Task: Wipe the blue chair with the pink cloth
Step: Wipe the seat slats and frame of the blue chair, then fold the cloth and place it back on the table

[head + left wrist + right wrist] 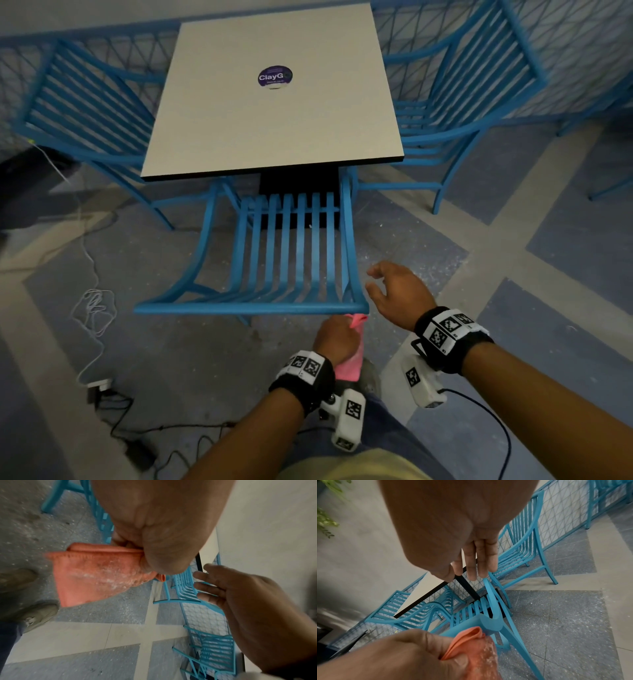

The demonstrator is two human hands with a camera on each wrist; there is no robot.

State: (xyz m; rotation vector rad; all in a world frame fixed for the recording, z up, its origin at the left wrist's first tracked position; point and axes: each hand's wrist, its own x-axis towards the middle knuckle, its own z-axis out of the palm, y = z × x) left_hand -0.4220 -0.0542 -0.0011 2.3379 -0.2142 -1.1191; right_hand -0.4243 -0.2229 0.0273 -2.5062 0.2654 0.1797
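So, head view: left hand (337, 337) has the pink cloth (352, 361) bunched in a fist, fingers clamped round it. The cloth's top end meets the right end of the top rail (253, 307) of the blue chair (284, 246), and the rest hangs down below the fist. Bunching probably gives a firm pad for a narrow rail. Chair is tucked under the white surface (274, 102) with its back toward the person, so the rail is the nearest part to reach. Right hand (399, 294) hovers just beside the right armrest, fingers apart and loosely bent, holding nothing; my guess is it's there to steady the chair. Two more blue chairs flank the surface; cables lie on the floor at left.

Left wrist view: cloth (92, 577) is pinched between thumb and curled fingers, folded double with the hem loose. White dust streaks on it, so it looks like it's picking up dirt. Right hand (240, 596) is spread in front of the slats, no clear contact. A shoe (39, 616) stands on the speckled floor.

Right wrist view: right fingers (481, 561) are straight and close together, above the armrest tip (486, 582), apart from it as far as I can tell. Left fist (412, 654) pushes the cloth fold (471, 635) against the rail's corner (491, 623). Judgement: wiping is at the rail end; slats and seat not yet visibly done.
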